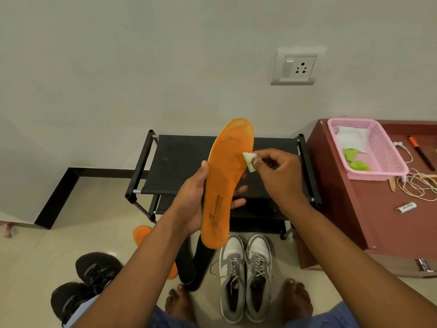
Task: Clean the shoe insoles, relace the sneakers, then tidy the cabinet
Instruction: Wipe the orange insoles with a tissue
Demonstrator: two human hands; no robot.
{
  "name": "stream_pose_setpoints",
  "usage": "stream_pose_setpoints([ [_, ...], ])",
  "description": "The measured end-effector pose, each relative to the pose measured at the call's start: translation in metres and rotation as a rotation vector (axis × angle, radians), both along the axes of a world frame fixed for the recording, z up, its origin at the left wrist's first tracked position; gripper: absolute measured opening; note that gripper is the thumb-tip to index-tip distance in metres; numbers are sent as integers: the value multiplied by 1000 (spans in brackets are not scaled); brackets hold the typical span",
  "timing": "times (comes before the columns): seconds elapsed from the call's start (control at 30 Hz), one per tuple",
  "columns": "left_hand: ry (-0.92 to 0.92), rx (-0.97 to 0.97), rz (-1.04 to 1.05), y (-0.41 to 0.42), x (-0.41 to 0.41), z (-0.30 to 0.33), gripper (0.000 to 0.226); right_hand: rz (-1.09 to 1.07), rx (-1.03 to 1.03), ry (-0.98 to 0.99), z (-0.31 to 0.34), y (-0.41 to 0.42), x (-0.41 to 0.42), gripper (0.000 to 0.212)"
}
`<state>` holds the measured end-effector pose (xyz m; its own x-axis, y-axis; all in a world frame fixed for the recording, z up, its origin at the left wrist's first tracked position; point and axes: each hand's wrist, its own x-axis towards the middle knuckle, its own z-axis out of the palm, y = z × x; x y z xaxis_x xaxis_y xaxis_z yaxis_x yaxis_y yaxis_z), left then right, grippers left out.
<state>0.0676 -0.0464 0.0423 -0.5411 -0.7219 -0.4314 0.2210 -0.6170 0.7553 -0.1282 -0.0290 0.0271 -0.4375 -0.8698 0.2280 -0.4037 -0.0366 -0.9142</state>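
Observation:
My left hand (192, 204) grips an orange insole (227, 176) upright around its lower half, printed side facing me. My right hand (276, 174) pinches a small folded green-white wipe (249, 160) against the insole's right edge near the middle. A second orange insole (142, 235) lies on the floor, partly hidden by my left arm. Two black insoles (196, 263) lie beside it. A grey and white pair of sneakers (246, 275) with laces stands in front of my feet. Black sneakers (87, 287) sit at the lower left.
A black shoe rack (179, 162) stands against the wall behind the insole. At the right, a brown cabinet (354, 209) carries a pink basket (383, 159) with wipes, loose white laces (416, 185), an orange-black pen (421, 155) and a battery (406, 207).

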Motion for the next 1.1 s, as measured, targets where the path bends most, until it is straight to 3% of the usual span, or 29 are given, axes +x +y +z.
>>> stream_pose_setpoints([
  [0.13, 22, -1, 18, -3, 2, 0, 64, 66, 46, -349, 2, 0, 0, 16],
  [0.2, 8, -7, 3, -2, 2, 0, 64, 56, 39, -383, 3, -1, 1, 16],
  [0.4, -23, -34, -57, 3, -2, 1, 54, 21, -4, 95, -7, 0, 7, 11],
  [0.53, -25, -48, 18, 3, -1, 3, 50, 126, -7, 284, -11, 7, 22, 14],
  [0.77, -45, 57, 161, -10, 17, -3, 73, 408, -59, 564, -20, 28, 68, 11],
  [0.93, -85, -22, 105, -7, 12, 2, 63, 234, -103, 648, -18, 22, 62, 12],
  [1.1, -74, -54, -8, 2, 3, 2, 49, -72, -42, 581, -9, 6, 28, 8],
])
